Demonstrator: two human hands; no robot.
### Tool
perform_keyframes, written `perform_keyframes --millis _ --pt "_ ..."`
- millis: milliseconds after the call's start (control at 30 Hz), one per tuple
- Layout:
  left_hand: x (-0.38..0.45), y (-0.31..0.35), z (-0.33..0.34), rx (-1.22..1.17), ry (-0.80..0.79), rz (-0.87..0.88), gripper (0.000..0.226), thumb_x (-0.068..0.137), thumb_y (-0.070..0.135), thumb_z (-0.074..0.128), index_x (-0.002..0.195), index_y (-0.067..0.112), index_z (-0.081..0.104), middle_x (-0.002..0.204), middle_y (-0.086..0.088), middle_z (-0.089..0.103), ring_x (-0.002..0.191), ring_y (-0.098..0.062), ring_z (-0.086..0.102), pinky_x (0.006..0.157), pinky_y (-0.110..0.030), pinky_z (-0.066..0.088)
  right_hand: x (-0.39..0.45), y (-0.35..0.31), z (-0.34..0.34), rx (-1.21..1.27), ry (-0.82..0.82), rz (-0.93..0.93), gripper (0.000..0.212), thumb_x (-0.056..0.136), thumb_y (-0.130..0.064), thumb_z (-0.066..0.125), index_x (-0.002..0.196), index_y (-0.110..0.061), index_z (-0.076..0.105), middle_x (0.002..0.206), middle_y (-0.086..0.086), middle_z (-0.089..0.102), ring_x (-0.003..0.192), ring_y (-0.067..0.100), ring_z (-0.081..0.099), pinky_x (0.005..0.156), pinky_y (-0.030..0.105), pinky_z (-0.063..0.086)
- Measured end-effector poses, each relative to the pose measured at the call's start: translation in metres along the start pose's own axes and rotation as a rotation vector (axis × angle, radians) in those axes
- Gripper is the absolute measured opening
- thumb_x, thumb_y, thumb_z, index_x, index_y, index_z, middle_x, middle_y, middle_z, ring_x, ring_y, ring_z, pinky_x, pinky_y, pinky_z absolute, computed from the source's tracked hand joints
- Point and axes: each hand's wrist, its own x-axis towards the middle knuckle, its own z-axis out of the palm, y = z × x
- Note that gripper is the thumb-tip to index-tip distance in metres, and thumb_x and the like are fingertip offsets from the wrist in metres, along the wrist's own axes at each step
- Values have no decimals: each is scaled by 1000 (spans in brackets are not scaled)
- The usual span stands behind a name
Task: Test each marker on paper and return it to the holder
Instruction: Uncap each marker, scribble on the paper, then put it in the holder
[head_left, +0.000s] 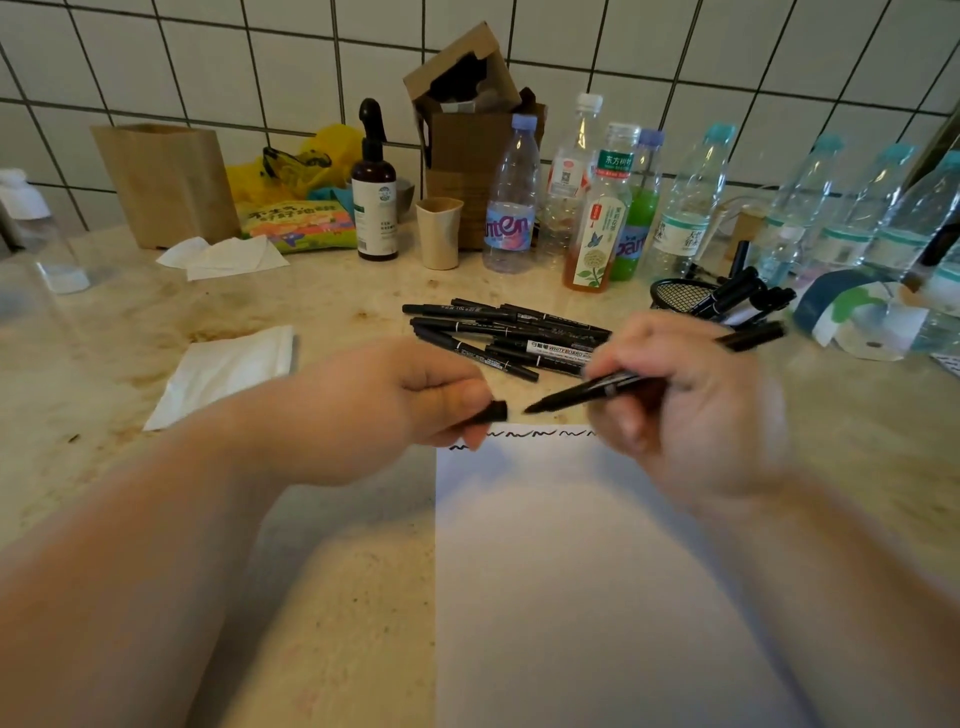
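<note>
My right hand (680, 410) grips an uncapped black marker (576, 394), its tip pointing left just above the paper's top edge. My left hand (405, 405) pinches the marker's black cap (493, 412), a short gap from the tip. A white sheet of paper (597, 571) lies in front of me with several black squiggles along its top edge. A pile of several black markers (498, 335) lies on the counter behind my hands. A black mesh holder (680, 296) stands at the right with a few markers in it.
Several plastic bottles (511, 208) line the tiled wall at the back right. A beige cup (439, 234), a dark spray bottle (374, 192), a brown paper bag (166, 182), a cardboard box (467, 114) and white tissues (228, 369) sit on the stone counter (337, 571).
</note>
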Motion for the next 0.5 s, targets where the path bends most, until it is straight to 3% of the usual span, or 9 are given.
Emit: perform_keyframes --millis 67,167,267,367,500 --pt "-4 -4 -8 -65 66 -86 44 71 70 42 78 40 73 67 14 65 62 0 58 65 -21 46 3 -4 -13 48 103 -2 23 76 -9 52 57 -6 66 35 7 38 29 13 31 44 16 27" --pt "8 -9 -2 85 248 -174 41 86 64 44 77 35 72 60 17 64 50 1 54 52 -20 40 0 1 -13 -120 72 114 24 80 -16 55 63 -11 72 43 11 52 35 20 44 40 20 35" --pt "19 -12 12 285 304 -172 29 94 52 50 76 35 63 67 30 64 64 8 57 55 -21 36 -3 12 2 -290 -46 267 21 83 -25 61 74 -13 75 60 14 67 47 22 57 42 27 47" --pt "20 -21 19 333 298 -168 17 94 47 56 81 38 61 71 20 66 67 3 57 58 -19 40 -3 17 5 -397 28 296 19 83 -28 65 73 -15 75 58 7 66 47 17 56 43 28 46" --pt "21 -29 25 363 314 -138 9 93 46 59 91 38 63 78 16 64 72 -1 56 63 -24 47 -4 23 8 -383 46 347 15 79 -25 67 76 -13 76 64 10 71 54 21 64 50 31 53"
